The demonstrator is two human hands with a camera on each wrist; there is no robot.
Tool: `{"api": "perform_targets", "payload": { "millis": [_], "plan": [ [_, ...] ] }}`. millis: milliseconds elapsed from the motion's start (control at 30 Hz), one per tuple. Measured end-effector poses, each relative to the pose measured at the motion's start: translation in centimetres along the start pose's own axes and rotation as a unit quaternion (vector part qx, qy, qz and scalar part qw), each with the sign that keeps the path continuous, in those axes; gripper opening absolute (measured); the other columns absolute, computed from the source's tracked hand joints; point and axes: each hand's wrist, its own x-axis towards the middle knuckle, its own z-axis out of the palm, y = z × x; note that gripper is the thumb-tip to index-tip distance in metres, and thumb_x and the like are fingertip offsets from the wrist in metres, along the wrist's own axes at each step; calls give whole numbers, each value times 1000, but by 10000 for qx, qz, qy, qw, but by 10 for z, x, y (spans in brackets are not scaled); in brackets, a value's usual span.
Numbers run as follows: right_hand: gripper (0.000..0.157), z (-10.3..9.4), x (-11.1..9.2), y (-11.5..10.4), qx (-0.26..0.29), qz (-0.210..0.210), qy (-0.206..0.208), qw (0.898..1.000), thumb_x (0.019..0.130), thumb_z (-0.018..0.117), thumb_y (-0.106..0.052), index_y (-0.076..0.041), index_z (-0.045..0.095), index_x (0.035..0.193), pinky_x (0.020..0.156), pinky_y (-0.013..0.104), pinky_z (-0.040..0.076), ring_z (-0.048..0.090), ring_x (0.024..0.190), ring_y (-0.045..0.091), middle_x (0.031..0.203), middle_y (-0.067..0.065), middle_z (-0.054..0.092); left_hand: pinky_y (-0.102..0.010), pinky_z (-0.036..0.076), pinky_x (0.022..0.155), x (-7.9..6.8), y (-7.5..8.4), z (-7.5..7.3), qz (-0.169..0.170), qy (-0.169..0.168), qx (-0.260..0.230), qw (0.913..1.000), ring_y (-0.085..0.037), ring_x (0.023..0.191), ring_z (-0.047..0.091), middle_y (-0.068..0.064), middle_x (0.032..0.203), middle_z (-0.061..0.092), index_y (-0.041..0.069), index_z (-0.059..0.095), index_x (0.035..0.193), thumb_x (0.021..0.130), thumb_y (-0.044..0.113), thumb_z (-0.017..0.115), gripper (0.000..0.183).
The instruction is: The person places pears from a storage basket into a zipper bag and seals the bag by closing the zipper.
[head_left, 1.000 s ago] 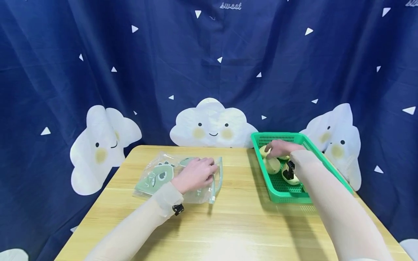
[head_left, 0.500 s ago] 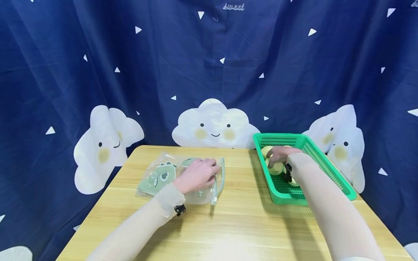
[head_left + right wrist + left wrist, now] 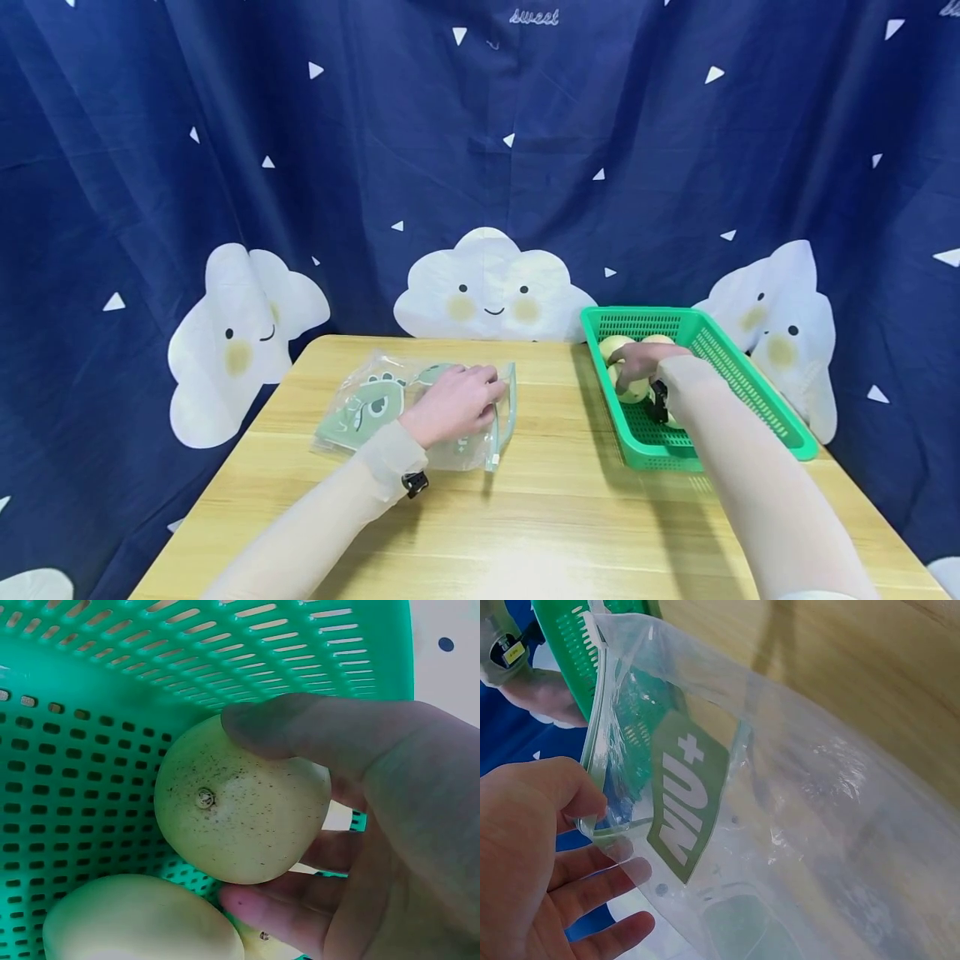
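Observation:
My left hand (image 3: 453, 406) holds a clear zip bag (image 3: 367, 410) with a green dinosaur print, lying on the table. Thumb and index finger pinch its opening edge in the left wrist view, and the other fingers spread along the bag (image 3: 810, 787). The bag's mouth looks parted. Inside the green basket (image 3: 663, 457), my right hand (image 3: 648, 358) grips a round pale-yellow fruit (image 3: 240, 814) with dark specks. Its thumb lies on top, with fingers around the far side. Another pale fruit (image 3: 142, 922) sits close beside it, and a third (image 3: 262, 943) is partly hidden under the fingers.
The basket stands at the table's back right, with a slotted wall (image 3: 225, 637). A wooden table (image 3: 555, 500) runs between bag and basket. Behind hangs a dark blue curtain (image 3: 420, 125) with clouds and triangles.
My right hand has come down onto the fruit in the basket and closed around it. The left hand stays on the bag's edge. The head view has shifted slightly.

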Motion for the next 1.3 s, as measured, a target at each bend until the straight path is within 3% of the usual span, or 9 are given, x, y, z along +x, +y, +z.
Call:
{"api": "perform_targets", "payload": {
  "millis": [167,300,400,500,733,1000,1167,1300],
  "plan": [
    [74,2,2,1,-56,-16,16,10000,79,80,-29,-11,51,146,81,39,55,49,131,43,154,24,39,-31,51,76,-1,1,1,-33,-52,-53,10000,-11,84,57,4,98,61,23,65,99,92,27,66,9],
    [75,2,-2,1,18,-40,-46,10000,80,78,-27,-10,49,147,65,32,51,59,103,30,152,22,41,-32,51,77,-2,0,1,-35,-73,-61,9999,-12,84,57,4,98,61,22,66,101,92,27,66,10],
    [79,-2,-8,1,16,-92,-50,9999,79,75,-23,-6,45,149,58,30,47,53,80,19,148,22,44,-34,52,79,-2,0,2,-60,-97,-89,9999,-12,85,58,3,99,61,22,66,102,92,27,65,11],
    [81,-9,-13,-2,-77,-132,37,9999,76,74,-20,-5,44,149,56,30,47,48,68,15,139,20,51,-35,52,82,-2,0,3,-126,-159,-62,9998,-13,88,60,3,100,61,22,65,104,93,28,65,13],
    [79,-23,-25,-16,-482,-314,212,9981,77,72,-22,-3,44,149,58,29,48,52,68,15,122,15,57,-35,51,82,-1,0,4,-183,-223,-160,9995,-13,88,59,3,101,61,23,65,103,93,28,65,11],
    [77,-37,-42,-40,-1061,-430,324,9929,77,69,-21,-8,46,149,58,29,43,59,75,17,128,13,56,-35,51,81,0,-1,6,-180,-123,-240,9995,-13,87,59,2,101,62,21,69,106,92,27,66,16],
    [71,-44,-56,-57,-1683,-729,626,9810,77,70,-24,-8,52,144,75,34,46,56,91,18,129,9,59,-35,50,81,2,0,5,-185,-164,-237,9994,-14,88,59,2,101,62,21,69,107,92,28,65,17],
    [65,-46,-61,-71,-1751,-1097,789,9752,76,70,-20,-6,57,138,76,33,47,56,90,19,116,6,63,-35,50,82,3,0,5,-216,-195,-255,9993,-14,88,58,3,101,62,21,68,106,92,27,65,15]
  ]
}}
